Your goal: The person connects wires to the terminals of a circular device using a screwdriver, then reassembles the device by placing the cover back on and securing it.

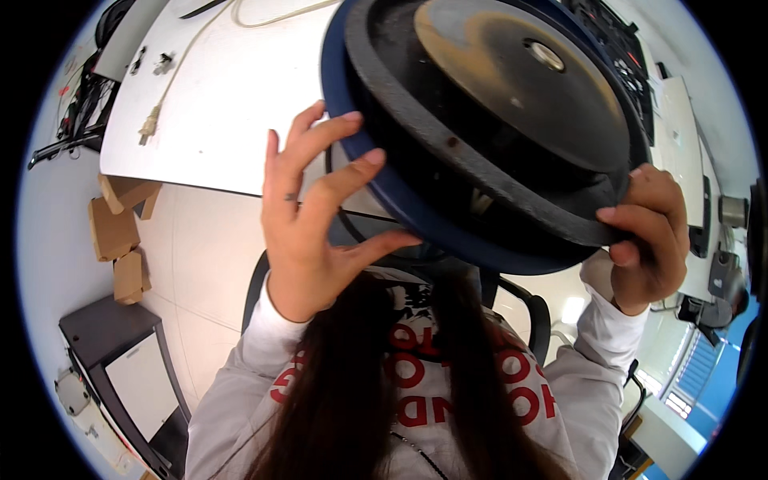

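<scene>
Both hands are clamped on a big round disc [496, 120], which is lifted off the desk and tilted up close to the person's head. Her left hand [308, 232] grips the near-left rim, fingers spread over the dark blue outer edge with the thumb hooked underneath. Her right hand [652, 232] wraps the right rim, fingers curled tight over the rough black ring that runs around the disc. Inside that ring sits a dark plate, dusted tan across its top, with a small silver hub at the centre.

Behind the disc lies a white desk [232, 96], and on it a pale cable [172, 88] that runs down to a plug near the left edge. A few small dark bits lie near the desk's far-left corner, too small to make out. Cardboard boxes [120, 232] are stacked on the light floor just beside the desk's left end. Nearer, at lower left, stands a dark grey cabinet [120, 352] with a white panel on its top.

Below the hands hang long dark hair and a white top with red lettering. A black chair [528, 308] shows behind the person's shoulders. More desks with dark equipment run along the right side, blurred by the bend of the lens.
</scene>
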### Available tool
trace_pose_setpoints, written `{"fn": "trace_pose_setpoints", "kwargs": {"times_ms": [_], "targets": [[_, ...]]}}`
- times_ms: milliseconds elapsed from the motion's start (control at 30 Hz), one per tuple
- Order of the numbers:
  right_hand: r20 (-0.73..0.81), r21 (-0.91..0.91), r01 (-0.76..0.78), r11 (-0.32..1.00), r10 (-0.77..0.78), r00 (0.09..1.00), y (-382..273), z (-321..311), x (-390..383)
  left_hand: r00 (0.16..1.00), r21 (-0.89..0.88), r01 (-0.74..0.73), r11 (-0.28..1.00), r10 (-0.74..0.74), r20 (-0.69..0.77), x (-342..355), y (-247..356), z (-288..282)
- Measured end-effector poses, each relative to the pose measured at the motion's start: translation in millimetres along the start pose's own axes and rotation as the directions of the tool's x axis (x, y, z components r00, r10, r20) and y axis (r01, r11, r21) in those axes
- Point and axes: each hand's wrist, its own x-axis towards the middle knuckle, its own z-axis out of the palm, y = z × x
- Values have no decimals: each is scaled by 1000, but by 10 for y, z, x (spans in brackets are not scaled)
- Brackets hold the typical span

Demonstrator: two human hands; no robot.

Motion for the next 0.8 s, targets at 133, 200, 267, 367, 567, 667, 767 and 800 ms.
{"fn": "trace_pose_setpoints", "kwargs": {"times_ms": [133,200,267,367,567,667,767,800], "targets": [[14,49,5,999,-6,1000,33,-32,11,1000,-34,2,999,-2,2,-7,-25,25],[-4,92,17,996,-17,1000,68,9,1,1000,-29,9,1000,-10,-4,-29,-25,37],[10,84,10,996,-11,1000,59,-15,1,1000,-32,12,999,-12,0,-20,-21,40],[12,93,3,996,-4,1000,52,-16,-7,1000,-11,4,1000,-4,14,-22,-17,33],[47,95,-1,995,-3,999,30,-54,43,999,30,-16,999,15,36,-36,-32,17],[62,127,-33,991,26,998,9,-56,46,999,28,-13,1000,13,31,-28,-31,15],[69,155,-42,987,32,997,18,-38,39,1000,14,-5,1000,5,14,-57,-32,14],[72,161,-48,986,36,997,10,-29,31,1000,-3,4,1000,-4,5,-69,-23,15]]}}
